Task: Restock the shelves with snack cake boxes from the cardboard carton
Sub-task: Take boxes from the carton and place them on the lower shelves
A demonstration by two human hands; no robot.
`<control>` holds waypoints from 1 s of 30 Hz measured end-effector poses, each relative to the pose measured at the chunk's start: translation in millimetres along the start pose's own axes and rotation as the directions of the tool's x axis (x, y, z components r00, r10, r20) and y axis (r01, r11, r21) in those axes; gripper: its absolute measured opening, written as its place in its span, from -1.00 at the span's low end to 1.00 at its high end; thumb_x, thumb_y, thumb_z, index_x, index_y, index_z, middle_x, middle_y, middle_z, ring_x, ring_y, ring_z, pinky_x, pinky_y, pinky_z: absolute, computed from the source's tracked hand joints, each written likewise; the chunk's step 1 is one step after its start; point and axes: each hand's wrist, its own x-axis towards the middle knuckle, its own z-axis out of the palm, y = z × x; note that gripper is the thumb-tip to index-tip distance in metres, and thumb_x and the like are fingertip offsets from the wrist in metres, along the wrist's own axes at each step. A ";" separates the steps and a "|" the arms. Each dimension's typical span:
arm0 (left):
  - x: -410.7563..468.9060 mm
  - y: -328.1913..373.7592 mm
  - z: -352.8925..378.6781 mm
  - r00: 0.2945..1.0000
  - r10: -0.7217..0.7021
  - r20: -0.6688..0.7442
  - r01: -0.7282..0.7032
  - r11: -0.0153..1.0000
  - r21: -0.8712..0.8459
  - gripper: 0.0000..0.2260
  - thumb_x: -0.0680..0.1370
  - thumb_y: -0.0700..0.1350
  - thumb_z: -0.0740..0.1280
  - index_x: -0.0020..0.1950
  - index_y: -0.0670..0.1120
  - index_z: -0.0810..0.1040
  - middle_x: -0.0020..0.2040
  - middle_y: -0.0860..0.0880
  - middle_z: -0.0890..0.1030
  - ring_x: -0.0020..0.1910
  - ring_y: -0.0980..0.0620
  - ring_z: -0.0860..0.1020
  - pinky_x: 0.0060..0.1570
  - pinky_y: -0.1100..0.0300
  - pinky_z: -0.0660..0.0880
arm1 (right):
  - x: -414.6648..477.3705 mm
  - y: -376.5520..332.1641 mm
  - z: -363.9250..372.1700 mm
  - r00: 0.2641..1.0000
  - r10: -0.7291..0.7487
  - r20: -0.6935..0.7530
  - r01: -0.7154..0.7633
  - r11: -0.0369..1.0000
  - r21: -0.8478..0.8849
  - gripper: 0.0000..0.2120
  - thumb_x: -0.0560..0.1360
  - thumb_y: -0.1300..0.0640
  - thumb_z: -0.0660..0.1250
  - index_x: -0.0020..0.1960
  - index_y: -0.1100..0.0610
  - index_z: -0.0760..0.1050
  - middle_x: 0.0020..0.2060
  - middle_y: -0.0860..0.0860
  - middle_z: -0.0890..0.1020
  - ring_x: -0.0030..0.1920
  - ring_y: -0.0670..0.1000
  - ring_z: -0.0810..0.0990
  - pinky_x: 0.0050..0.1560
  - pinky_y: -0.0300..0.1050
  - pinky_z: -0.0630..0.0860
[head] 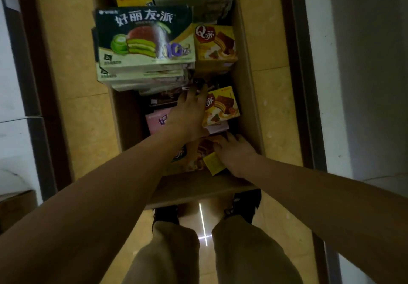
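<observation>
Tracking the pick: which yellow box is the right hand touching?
The nearest yellow box, at the carton's near end, under the right hand; the other two lie farther away.

carton (247, 111) on floor (77, 129) | L hand (189, 111) flat among boxes (145, 40) | R hand (234, 154) on yellow box (213, 163), grip unclear

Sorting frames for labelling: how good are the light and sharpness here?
Head view: dim overall, darkest inside the carton around the left hand. Head view: a bright streak of glare lies on the floor between the shoes. Head view: the green box print is readable, while the right hand and the boxes under it look soft.
</observation>
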 end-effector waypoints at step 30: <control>-81.0 -21.3 -60.4 0.967 0.138 -0.216 -0.187 0.955 -0.229 -0.07 0.39 -0.03 0.61 0.61 -0.02 0.12 0.54 -0.08 0.13 0.34 -0.19 0.47 0.11 -0.05 0.59 | -99.6 37.1 -115.4 0.966 -0.221 -0.136 0.247 0.630 0.736 -0.18 0.44 0.02 0.54 0.59 -0.09 0.23 0.35 0.01 0.38 0.32 0.01 0.40 0.31 -0.16 0.39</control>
